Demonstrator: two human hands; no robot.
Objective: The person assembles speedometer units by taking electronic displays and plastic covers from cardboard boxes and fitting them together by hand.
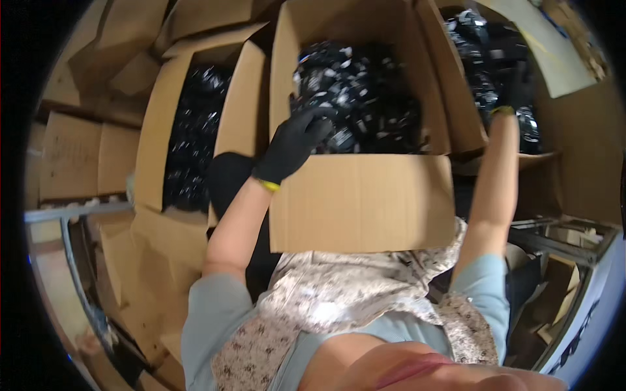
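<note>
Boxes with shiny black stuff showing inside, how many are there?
3: the left box, the middle box by the left hand, and the right box, where the right hand is. Others may be hidden from this view.

From my head, a wide fisheye view looks steeply down; it faces an open, rectangular brown cardboard box (360, 202) close before me.

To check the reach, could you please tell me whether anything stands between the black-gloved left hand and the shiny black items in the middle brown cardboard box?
Nothing visible does: the left hand is at the near-left corner of the open box, its fingers over the items.
</note>
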